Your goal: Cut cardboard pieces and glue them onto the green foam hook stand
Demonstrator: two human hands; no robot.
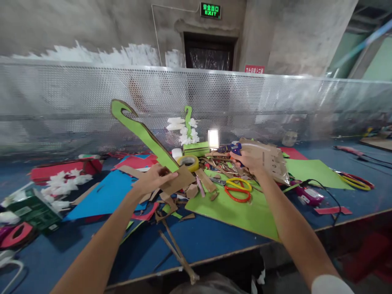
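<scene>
Lying nearest: thin cardboard strips [180, 255], near the front edge of the blue table [211, 241]
Left hand [153, 177]: grasping the lower end of the green hooked piece, thumb on the brown cardboard piece [180, 181] at its foot
Green hooked piece [147, 136]: above the scraps, tilted, its curled tip up and to the left; bright flat green face, brown cut edge, long straight shank
Handling, as judged: light and fairly stiff, dry rather than slippery; the narrow neck of the hook could crease, so the broad lower shank seems the best hold
Scissors [238, 199]: orange and yellow handles, resting on a large green sheet [232, 216]
Blue sheet [105, 194]: lying flat left of the scraps, partly beneath them
Right hand [251, 161]: fingers closed around the blue glue gun [236, 149], whose nozzle end points left
Tape roll [194, 166]: yellow, just beyond the cardboard piece
Smaller green hook [188, 122]: upright beyond the tape, white paper petals [185, 136] around its stem
Perforated panel [137, 94]: grey metal, standing behind the table
Exit sign [210, 10]: lit green, high above a dark doorway
</scene>
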